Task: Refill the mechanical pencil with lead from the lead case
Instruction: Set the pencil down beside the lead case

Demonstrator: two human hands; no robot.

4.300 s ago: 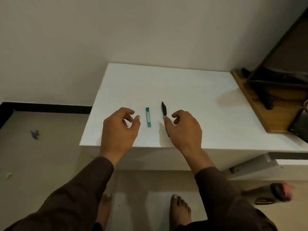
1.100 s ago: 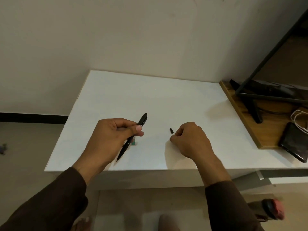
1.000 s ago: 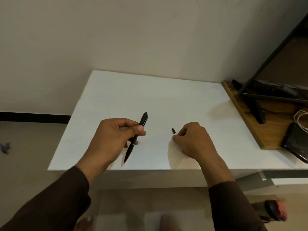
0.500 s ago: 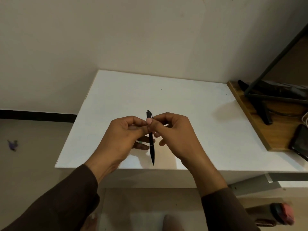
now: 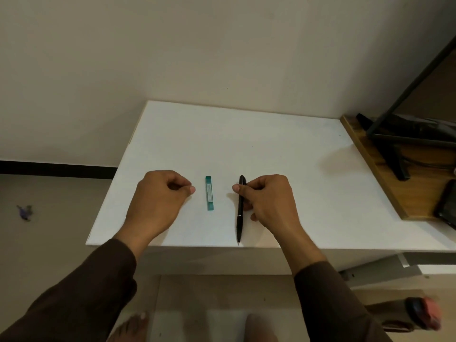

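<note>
A slim teal lead case [image 5: 209, 192] lies flat on the white table [image 5: 246, 144], lengthwise toward me. To its right is the black mechanical pencil [image 5: 240, 213], tip pointing at the table's front edge. My right hand [image 5: 269, 201] is closed around the pencil's upper half, thumb and fingers pinching it. My left hand [image 5: 158, 201] hovers left of the lead case, fingers curled in with nothing in them, thumb tip a short gap from the case.
A wooden shelf board [image 5: 385, 178] adjoins the table's right side, carrying a black metal stand [image 5: 399, 144] and a dark phone [image 5: 446, 206]. The wall runs behind the table. Floor and my bare feet are below the front edge.
Half a second ago both hands held the pencil together above the table. Now they have parted: the right keeps the pencil low over the table, the left has drawn away empty, uncovering the lead case.
</note>
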